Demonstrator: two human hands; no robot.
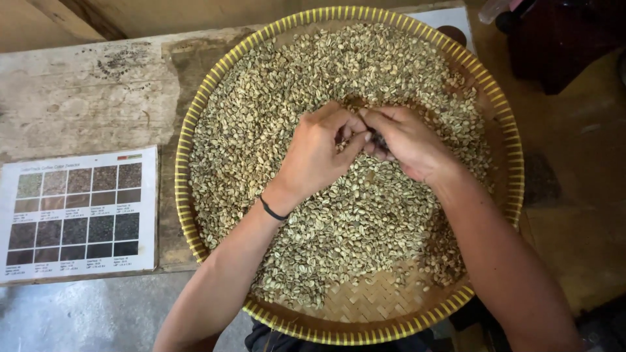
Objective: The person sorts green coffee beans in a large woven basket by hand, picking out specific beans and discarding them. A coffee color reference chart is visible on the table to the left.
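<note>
A round woven bamboo tray (186,195) with a yellow rim lies on a worn wooden table and holds a thick layer of pale green beans (365,221). Over the middle of the pile my left hand (317,153) and my right hand (405,140) meet, fingertips together. The left fingers pinch some beans. Dark beans show inside the curled fingers of the right hand. A thin black band circles my left wrist. Bare weave shows at the tray's near edge.
A printed chart (78,212) of coloured sample squares lies on the table left of the tray. The weathered table top (85,98) stretches to the far left. A dark object (561,39) sits on the floor at the upper right.
</note>
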